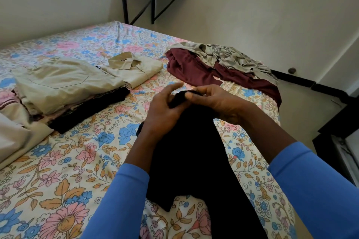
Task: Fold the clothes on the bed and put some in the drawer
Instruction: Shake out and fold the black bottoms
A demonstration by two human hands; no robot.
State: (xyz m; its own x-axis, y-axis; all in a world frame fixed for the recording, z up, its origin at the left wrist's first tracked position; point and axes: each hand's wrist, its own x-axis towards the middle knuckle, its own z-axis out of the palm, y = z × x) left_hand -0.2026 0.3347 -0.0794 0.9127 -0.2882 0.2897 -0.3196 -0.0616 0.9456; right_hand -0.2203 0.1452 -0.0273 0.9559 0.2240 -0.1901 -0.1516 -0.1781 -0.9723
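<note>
The black garment (194,151) hangs over the near edge of the bed (68,170). The right hand (215,101) pinches its top in its fingers and the left hand (165,110) grips it alongside. Folded clothes (64,83) lie left, an unfolded heap (223,68) far right.

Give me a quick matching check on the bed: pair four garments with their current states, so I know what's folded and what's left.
1. black cloth garment
2. beige collared shirt
3. maroon cloth garment
4. grey patterned garment

A. crumpled on top of another garment
B. folded, collar showing
C. held by left hand and right hand
D. unfolded, partly under a heap

Pairs: 1-C, 2-B, 3-D, 4-A.
</note>
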